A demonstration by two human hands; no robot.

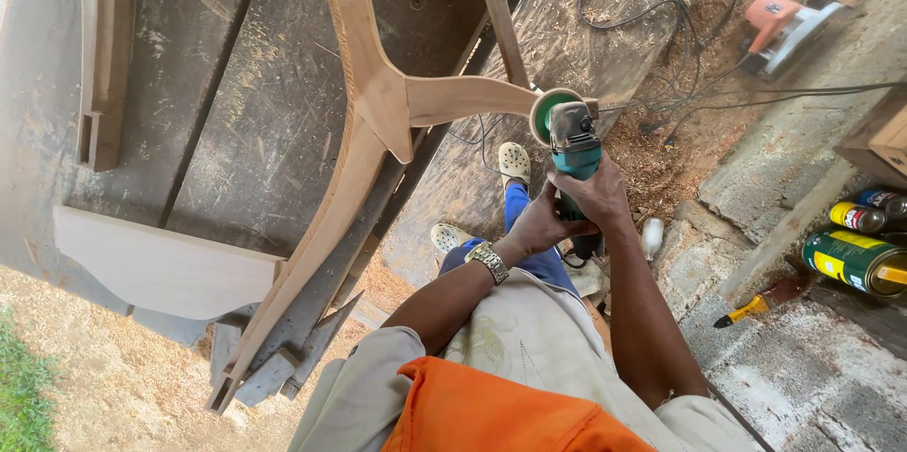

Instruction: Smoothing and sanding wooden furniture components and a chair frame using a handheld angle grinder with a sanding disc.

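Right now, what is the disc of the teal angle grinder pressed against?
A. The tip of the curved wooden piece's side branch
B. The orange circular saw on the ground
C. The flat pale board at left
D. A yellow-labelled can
A: both hands, left hand and right hand, grip the angle grinder, whose disc meets the branch tip of the curved wooden piece.

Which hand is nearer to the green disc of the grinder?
The right hand. It wraps the teal grinder body just behind the green disc. The left hand, with the wristwatch, holds the grinder lower down, farther from the disc.
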